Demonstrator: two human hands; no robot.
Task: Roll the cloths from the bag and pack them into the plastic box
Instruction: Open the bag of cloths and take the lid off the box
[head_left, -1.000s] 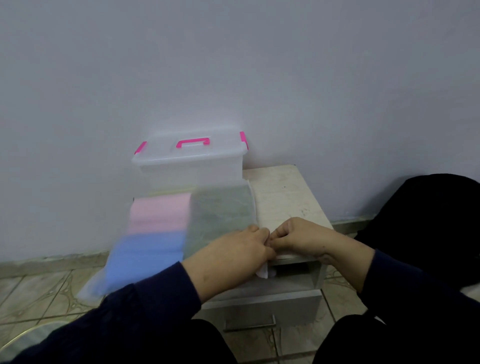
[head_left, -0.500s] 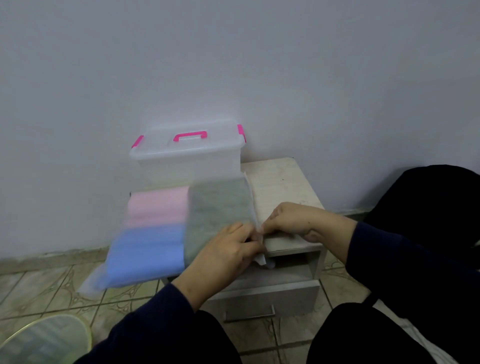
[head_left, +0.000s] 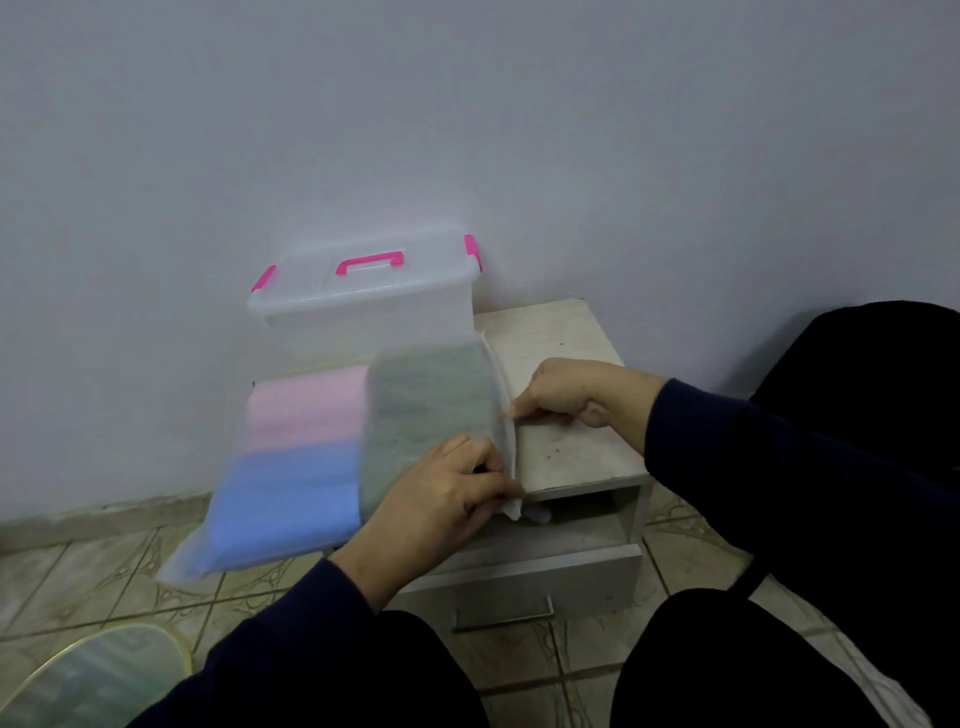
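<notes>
Left hand (head_left: 441, 499) fingers pinching open edge of clear bag (head_left: 332, 457), right hand (head_left: 563, 389) fingers pinching same edge just beyond. Bag lies on small bench (head_left: 566, 452), partly overhanging on left. Pink, blue, grey-green cloths (head_left: 426, 410) inside, left of fingers. Lidded plastic box (head_left: 363, 301) with pink latches behind bag, touching it.

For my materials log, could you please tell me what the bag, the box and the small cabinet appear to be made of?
The bag looks like thin frosted plastic film: pink, blue and green cloths show through it hazily. The box seems translucent rigid plastic, with glossy pink handle and clips. The cabinet is probably pale laminated board with a matte, scuffed top.
</notes>
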